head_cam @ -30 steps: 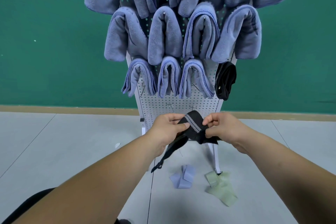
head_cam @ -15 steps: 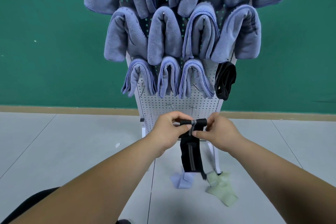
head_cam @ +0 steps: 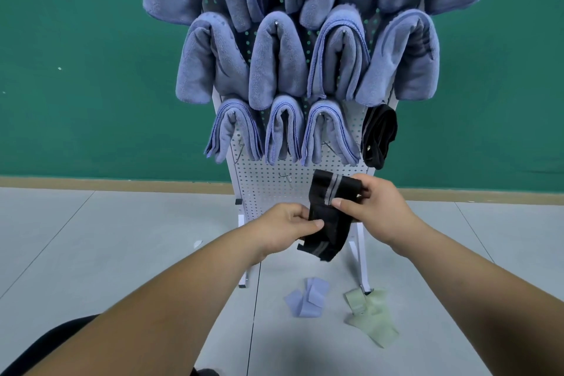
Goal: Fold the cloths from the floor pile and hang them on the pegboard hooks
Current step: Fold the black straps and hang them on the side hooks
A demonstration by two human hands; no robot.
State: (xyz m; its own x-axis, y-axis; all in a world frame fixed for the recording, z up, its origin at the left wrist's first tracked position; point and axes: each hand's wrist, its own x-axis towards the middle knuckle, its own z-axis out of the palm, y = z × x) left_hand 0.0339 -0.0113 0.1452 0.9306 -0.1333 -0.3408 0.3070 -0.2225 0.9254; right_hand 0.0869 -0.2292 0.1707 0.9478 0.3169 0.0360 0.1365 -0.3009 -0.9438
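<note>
One pegboard (head_cam: 274, 189) carries seven folded blue cloths (head_cam: 277, 61) that we can count whole, plus one hung black cloth (head_cam: 380, 134). Our left hand (head_cam: 283, 229) and right hand (head_cam: 375, 210) both pinch one striped black cloth (head_cam: 326, 217) before it. Two small cloths (head_cam: 306, 296) lie on the floor (head_cam: 122, 253).

A deep green wall (head_cam: 76, 70) fills the upper half, from 9 o'clock over 12 to 3 o'clock, with a small white speck (head_cam: 59, 68) at 10 o'clock. A tan baseboard (head_cam: 122, 183) runs along its foot from 9 to 3 o'clock. Below lies a pale grey tiled floor (head_cam: 91, 253), with thin seams toward 8, 6 and 4 o'clock. The light is soft and even.
</note>
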